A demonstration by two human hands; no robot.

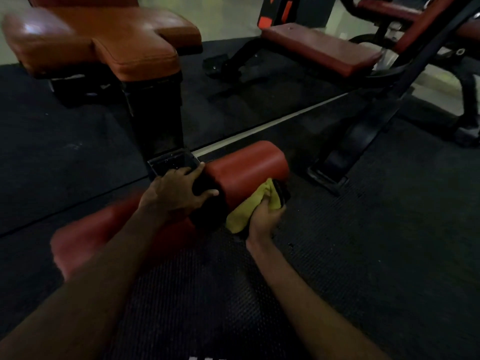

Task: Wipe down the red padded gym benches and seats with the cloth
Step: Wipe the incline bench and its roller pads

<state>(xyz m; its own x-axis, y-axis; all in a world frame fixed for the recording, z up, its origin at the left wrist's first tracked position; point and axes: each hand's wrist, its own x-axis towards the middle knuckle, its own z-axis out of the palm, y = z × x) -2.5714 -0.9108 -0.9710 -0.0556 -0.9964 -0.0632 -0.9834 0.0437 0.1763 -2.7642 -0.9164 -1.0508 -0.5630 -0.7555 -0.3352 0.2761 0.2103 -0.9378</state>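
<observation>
Head: crumpled yellow cloth [250, 203] against cylindrical pad [246, 167]

We see open black floor mat [376, 255] to the right of the red roller pad [246, 170] and toward us. To its left the black post [158, 120] stands touching close; a black slanted frame [363, 131] blocks the far right.

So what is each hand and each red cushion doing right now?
Left hand: spread open, braced on the black frame beside the roller pad.
Right hand: closed around the yellow cloth.
Yellow cloth: bunched, pressed against the roller pad's near end.
Red roller pad: low by the floor, being wiped.
Big red seat: untouched.
Far red bench: untouched.
</observation>
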